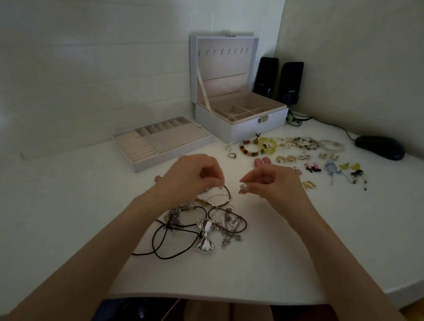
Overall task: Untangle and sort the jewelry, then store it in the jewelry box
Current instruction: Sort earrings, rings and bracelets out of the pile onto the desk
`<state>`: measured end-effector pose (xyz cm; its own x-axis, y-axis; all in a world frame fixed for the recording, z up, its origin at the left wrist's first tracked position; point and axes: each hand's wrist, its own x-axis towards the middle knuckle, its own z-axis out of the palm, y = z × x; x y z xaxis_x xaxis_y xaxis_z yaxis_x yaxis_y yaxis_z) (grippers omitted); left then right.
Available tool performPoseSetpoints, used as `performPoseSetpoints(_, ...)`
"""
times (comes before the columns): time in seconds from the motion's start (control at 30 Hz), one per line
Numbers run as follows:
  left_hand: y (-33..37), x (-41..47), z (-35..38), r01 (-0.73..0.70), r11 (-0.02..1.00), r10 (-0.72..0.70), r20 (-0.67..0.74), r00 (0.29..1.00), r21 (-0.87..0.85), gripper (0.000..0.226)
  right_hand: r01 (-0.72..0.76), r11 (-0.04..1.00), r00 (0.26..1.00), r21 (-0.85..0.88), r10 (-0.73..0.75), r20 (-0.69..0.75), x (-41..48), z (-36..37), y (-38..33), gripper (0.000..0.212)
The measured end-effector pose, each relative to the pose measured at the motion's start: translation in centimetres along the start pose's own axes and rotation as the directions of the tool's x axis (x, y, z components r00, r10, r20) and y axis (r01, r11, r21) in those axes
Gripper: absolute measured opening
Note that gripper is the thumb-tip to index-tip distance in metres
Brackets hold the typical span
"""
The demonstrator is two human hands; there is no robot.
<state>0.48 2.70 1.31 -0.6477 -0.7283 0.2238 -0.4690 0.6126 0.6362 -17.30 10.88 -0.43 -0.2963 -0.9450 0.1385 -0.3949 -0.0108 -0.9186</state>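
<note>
A tangle of dark cord necklaces and thin chains [198,218] lies on the white table, with a shiny silver bow pendant [205,235] on top of it. My left hand [193,174] pinches a dark cord at the upper end of the tangle. My right hand [268,181] hovers a little to the right with curled fingers, thumb and forefinger pressed together; whether a fine chain runs between them is too small to tell. The white jewelry box [240,123] stands open at the back. Its removed tray [158,139] lies to the left.
Sorted beaded bracelets [280,144], earrings [328,166] and a ring [231,155] lie spread to the right of my hands. Two black speakers [279,78] stand in the corner, a black mouse [380,147] at far right. The table's front edge runs just above my lap.
</note>
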Motion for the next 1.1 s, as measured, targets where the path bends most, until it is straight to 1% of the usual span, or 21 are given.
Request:
performPoseSetpoints(0.17,3.3,1.3,3.8,-0.035,0.992,0.053,0.149,0.987,-0.118,0.004,-0.069,0.993,0.996,-0.095,0.064,-0.06,-1.0,-3.1,1.2,0.008)
performPoseSetpoints(0.27,4.6,2.3,5.4,-0.048,0.991,0.074,0.217,0.973,-0.125,0.003,-0.108,0.99,0.992,-0.091,0.101,-0.079,-1.3,-4.5,1.8,0.007)
performPoseSetpoints(0.33,5.3,3.0,6.3,-0.055,0.994,0.078,0.25,0.965,-0.096,0.005,-0.131,0.984,0.987,-0.12,0.118,-0.108,-1.4,-5.1,2.2,0.006)
performPoseSetpoints(0.4,5.6,3.6,7.1,-0.089,0.996,0.081,0.245,0.966,0.02,0.006,-0.156,0.977,0.982,-0.149,0.137,-0.126,-1.4,-5.6,2.5,0.006)
performPoseSetpoints(0.47,5.8,3.9,7.8,-0.108,0.984,0.077,0.204,0.976,0.143,0.006,-0.174,0.974,0.978,-0.148,0.153,-0.14,-1.4,-6.0,2.7,0.005)
performPoseSetpoints(0.6,6.2,3.9,8.9,-0.136,0.944,0.089,0.166,0.982,0.301,0.009,-0.185,0.955,0.973,-0.232,0.145,-0.182,-1.1,-6.2,3.1,0.007)
performPoseSetpoints(0.7,6.0,3.7,9.2,-0.161,0.948,0.117,0.168,0.979,0.276,0.014,-0.178,0.948,0.975,-0.263,0.134,-0.178,-0.9,-6.2,3.3,0.008)
performPoseSetpoints(0.87,5.7,3.3,8.9,-0.13,0.972,0.084,0.228,0.97,0.196,0.023,-0.146,0.938,0.982,-0.316,0.097,-0.164,-0.8,-6.2,3.6,0.004)
performPoseSetpoints(1.0,5.3,2.9,8.7,-0.132,0.979,0.099,0.206,0.973,0.154,0.02,-0.152,0.938,0.98,-0.31,0.103,-0.168,-0.8,-6.5,3.6,0.011)
performPoseSetpoints(1.1,5.2,2.7,8.8,-0.166,0.969,0.131,0.19,0.973,0.184,0.011,-0.15,0.938,0.982,-0.313,0.105,-0.156,-1.0,-6.7,3.6,0.017)
